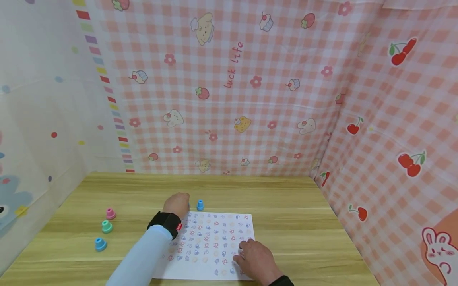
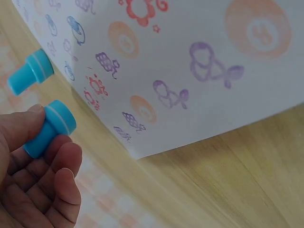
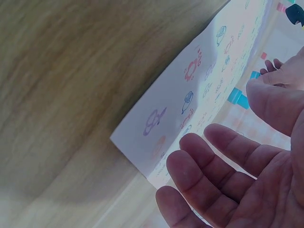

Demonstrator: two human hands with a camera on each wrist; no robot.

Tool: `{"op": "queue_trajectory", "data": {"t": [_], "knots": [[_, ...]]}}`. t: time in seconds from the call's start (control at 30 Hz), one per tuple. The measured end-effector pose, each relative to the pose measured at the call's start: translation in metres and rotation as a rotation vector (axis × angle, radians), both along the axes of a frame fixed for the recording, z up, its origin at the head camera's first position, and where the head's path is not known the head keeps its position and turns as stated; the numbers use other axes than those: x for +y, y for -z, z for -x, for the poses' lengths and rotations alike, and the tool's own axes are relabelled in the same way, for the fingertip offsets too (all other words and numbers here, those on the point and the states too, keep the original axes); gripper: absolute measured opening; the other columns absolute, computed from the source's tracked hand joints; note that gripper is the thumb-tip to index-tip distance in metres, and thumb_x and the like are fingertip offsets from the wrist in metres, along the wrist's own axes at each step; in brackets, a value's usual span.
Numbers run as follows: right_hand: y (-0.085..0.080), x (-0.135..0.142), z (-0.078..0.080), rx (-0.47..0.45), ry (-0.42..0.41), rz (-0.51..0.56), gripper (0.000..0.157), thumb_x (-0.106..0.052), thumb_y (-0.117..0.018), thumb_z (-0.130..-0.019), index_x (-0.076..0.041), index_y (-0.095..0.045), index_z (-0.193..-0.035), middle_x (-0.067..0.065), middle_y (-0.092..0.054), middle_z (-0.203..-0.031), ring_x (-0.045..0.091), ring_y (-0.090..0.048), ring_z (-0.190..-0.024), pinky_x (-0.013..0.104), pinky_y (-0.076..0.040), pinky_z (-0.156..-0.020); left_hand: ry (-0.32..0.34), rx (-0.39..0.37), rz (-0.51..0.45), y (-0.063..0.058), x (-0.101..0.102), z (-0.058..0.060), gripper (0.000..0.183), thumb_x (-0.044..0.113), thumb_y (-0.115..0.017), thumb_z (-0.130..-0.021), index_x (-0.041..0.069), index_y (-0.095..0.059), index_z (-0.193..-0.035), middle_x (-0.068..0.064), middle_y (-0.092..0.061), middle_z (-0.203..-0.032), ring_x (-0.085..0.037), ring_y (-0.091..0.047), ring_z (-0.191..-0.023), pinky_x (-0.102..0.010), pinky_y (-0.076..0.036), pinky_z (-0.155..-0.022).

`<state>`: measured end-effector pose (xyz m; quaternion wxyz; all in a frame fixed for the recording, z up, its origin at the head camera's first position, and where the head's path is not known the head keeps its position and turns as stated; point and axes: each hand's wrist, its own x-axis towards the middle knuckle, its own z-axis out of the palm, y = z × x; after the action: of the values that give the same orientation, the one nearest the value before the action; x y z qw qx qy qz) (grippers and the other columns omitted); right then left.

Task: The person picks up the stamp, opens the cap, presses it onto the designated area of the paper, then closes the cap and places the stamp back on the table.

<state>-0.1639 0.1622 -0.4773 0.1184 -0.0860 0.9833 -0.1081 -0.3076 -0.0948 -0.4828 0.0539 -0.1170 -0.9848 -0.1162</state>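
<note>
In the left wrist view my left hand pinches a blue stamp between thumb and fingers, beside the far edge of the paper. In the head view the left hand mostly hides that stamp. A second blue stamp stands just to its right, behind the sheet. The white paper carries rows of small purple, red, blue and orange prints. My right hand lies over the sheet's near right part. Its fingers are loosely bent with nothing in them.
To the left on the wooden table stand a pink stamp, a green stamp and another blue stamp. Checked cloth hangs behind the table, and more cloth closes off the right side.
</note>
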Motion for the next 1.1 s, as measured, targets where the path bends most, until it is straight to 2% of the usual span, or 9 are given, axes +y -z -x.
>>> {"op": "queue_trajectory", "data": {"t": [0.33, 0.67, 0.9, 1.1], "knots": [[0.000, 0.000, 0.002, 0.017, 0.017, 0.004, 0.037, -0.036, -0.069, -0.092, -0.005, -0.068, -0.112, 0.005, -0.061, -0.092, 0.017, -0.051, -0.076, 0.042, -0.051, -0.082, -0.008, -0.011, -0.033, -0.003, -0.004, -0.011, 0.014, 0.008, -0.072, -0.090, -0.001, -0.068, -0.099, -0.012, -0.067, -0.085, -0.026, -0.065, -0.079, -0.043, -0.055, -0.080], [0.002, 0.001, -0.002, 0.117, -0.034, 0.020, 0.034, -0.035, -0.069, -0.092, -0.006, -0.068, -0.109, 0.003, -0.063, -0.088, 0.013, -0.054, -0.074, 0.038, -0.051, -0.075, 0.026, 0.006, -0.066, -0.003, -0.007, -0.026, 0.015, 0.009, -0.073, -0.090, -0.001, -0.068, -0.100, -0.010, -0.067, -0.085, -0.024, -0.065, -0.077, -0.042, -0.055, -0.079], [0.003, -0.001, 0.001, 0.125, -0.006, 0.038, 0.034, -0.035, -0.069, -0.092, -0.006, -0.069, -0.108, 0.003, -0.064, -0.088, 0.013, -0.056, -0.075, 0.039, -0.053, -0.076, -0.003, -0.037, -0.128, -0.006, -0.006, -0.041, 0.012, 0.011, -0.073, -0.091, 0.002, -0.068, -0.098, -0.005, -0.062, -0.078, -0.019, -0.056, -0.070, -0.038, -0.054, -0.075], [0.003, 0.000, 0.001, 0.122, 0.000, 0.053, 0.033, -0.034, -0.069, -0.092, -0.006, -0.069, -0.107, 0.003, -0.065, -0.089, 0.014, -0.058, -0.076, 0.039, -0.053, -0.076, -0.019, -0.040, -0.155, -0.007, -0.003, -0.054, 0.011, 0.011, -0.073, -0.090, 0.004, -0.067, -0.096, -0.002, -0.059, -0.076, -0.016, -0.050, -0.066, -0.033, -0.048, -0.067]]}}
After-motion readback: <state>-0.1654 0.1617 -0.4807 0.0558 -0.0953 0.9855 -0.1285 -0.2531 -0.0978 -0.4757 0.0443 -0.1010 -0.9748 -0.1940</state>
